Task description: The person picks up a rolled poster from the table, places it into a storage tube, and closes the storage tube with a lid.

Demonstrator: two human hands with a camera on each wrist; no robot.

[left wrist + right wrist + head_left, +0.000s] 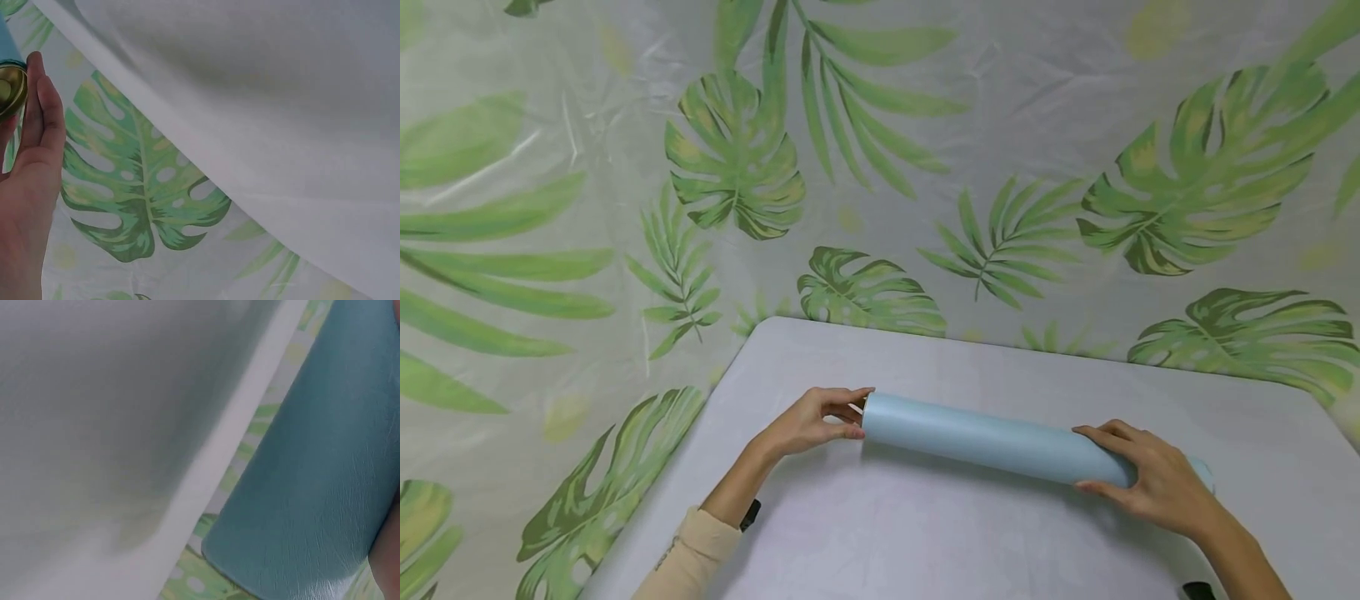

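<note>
A long light-blue tube [977, 437], smooth and roughly level, is held by both hands above a white tabletop. My left hand [808, 421] grips the tube's left end, thumb below and fingers above. In the left wrist view, a round gold-coloured end [11, 90] of the tube shows beside the fingers [50, 112]. Nearer the other end, my right hand [1161, 479] holds the tube, with its thumb on the near side and fingers over the top. The right wrist view shows the blue surface close up, with fine creases; that hand appears only at the right edge.
The white table [940, 533] has rounded far corners. Behind it and at its left side hangs a pale sheet [880, 208] printed with green leaves. Dark bands sit at both wrists, and a beige sleeve [692, 554] covers the left forearm.
</note>
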